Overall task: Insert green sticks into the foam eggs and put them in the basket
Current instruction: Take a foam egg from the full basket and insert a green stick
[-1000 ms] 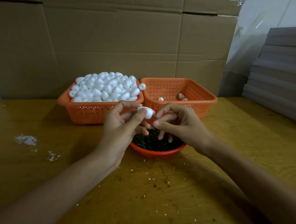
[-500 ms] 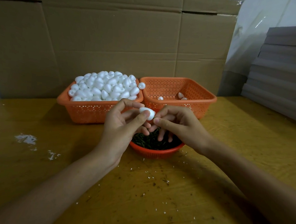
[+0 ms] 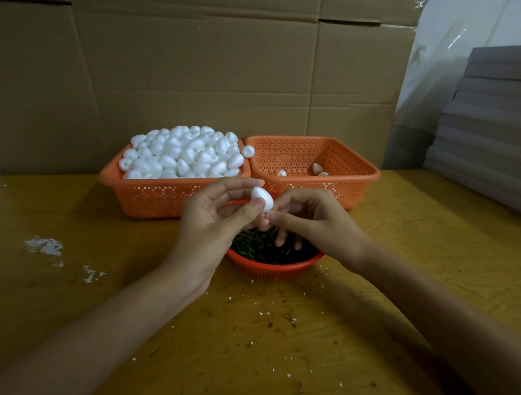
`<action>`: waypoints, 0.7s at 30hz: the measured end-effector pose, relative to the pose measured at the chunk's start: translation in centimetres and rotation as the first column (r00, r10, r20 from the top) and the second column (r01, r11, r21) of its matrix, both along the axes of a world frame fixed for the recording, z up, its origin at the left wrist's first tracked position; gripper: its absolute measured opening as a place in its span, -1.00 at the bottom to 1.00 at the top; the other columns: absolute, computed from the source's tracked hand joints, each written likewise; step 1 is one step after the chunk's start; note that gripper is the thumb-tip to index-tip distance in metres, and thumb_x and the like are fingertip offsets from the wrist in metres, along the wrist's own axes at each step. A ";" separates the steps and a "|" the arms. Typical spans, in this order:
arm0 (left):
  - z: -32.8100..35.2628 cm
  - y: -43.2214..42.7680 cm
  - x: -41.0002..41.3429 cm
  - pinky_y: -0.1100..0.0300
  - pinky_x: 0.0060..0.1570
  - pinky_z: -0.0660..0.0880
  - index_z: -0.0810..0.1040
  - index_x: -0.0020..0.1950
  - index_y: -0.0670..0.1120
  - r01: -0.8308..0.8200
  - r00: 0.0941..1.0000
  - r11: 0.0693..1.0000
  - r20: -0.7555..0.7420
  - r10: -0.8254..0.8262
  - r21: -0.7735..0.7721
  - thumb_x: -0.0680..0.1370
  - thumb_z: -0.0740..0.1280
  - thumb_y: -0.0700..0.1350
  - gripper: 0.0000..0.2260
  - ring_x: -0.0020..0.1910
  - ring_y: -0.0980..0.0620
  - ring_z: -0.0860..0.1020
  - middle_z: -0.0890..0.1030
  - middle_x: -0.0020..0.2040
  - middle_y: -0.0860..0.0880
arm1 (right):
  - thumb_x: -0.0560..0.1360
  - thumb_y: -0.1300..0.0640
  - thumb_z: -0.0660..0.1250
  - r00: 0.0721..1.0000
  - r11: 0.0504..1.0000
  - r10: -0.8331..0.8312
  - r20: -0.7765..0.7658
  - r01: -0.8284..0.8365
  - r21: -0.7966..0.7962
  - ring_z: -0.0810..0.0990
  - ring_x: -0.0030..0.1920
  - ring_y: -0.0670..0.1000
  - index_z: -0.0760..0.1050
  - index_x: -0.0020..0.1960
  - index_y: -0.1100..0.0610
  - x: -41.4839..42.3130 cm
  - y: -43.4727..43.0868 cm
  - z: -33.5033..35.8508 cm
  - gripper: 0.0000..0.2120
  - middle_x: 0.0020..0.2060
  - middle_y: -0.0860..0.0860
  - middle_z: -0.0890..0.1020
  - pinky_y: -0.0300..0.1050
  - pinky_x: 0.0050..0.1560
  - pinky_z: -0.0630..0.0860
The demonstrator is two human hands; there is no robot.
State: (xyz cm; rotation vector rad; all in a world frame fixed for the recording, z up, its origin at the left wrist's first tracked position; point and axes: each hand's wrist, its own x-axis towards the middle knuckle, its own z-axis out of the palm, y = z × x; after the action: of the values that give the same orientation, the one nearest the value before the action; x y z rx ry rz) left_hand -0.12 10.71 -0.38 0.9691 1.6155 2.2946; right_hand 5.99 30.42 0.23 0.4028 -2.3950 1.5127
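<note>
Both hands meet just above the bowl (image 3: 273, 267) of green sticks (image 3: 259, 246). The left hand (image 3: 211, 221) pinches one egg (image 3: 262, 199) between thumb and forefinger. The right hand (image 3: 316, 226) nips the egg's right end with thumb and forefinger, its other fingers curled down toward the sticks; any stick in that pinch is hidden. Behind the bowl to the left sits a basket (image 3: 154, 196) heaped with eggs (image 3: 185, 155). Behind it to the right, a second basket (image 3: 356, 179) holds a few eggs (image 3: 317, 168). White crumbs (image 3: 260, 313) dot the table (image 3: 272, 367) before the bowl.
</note>
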 end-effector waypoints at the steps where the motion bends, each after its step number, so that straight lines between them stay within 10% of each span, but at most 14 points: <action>1: 0.0 0.0 0.0 0.07 0.08 0.66 0.69 0.18 -0.10 0.002 1.000 1.000 0.004 -0.002 0.002 0.47 0.51 -0.14 -0.72 -0.08 -0.08 0.72 0.73 0.07 -0.13 | 0.62 0.15 0.41 1.000 1.000 -0.001 0.000 0.001 -0.004 0.71 -0.23 0.09 0.63 0.09 0.24 0.0 0.0 0.0 -0.85 -0.07 0.10 0.76 -0.20 -0.35 0.56; 21: -0.1 0.0 -0.3 0.12 0.10 0.64 0.68 0.09 -0.21 0.060 0.998 0.997 0.008 -0.060 0.040 0.57 0.37 -0.41 -0.82 -0.03 -0.12 0.71 0.74 0.00 -0.18 | 0.62 0.18 0.41 1.000 0.997 -0.021 -0.008 0.020 -0.068 0.70 -0.26 0.05 0.64 0.09 0.24 0.0 0.3 0.0 -0.87 -0.06 0.14 0.76 -0.22 -0.40 0.53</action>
State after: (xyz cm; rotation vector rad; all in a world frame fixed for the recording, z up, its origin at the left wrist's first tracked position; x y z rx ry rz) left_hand -0.37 10.74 -0.52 1.0006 1.5216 2.2963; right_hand 5.94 30.69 0.24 0.3676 -2.3264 1.5753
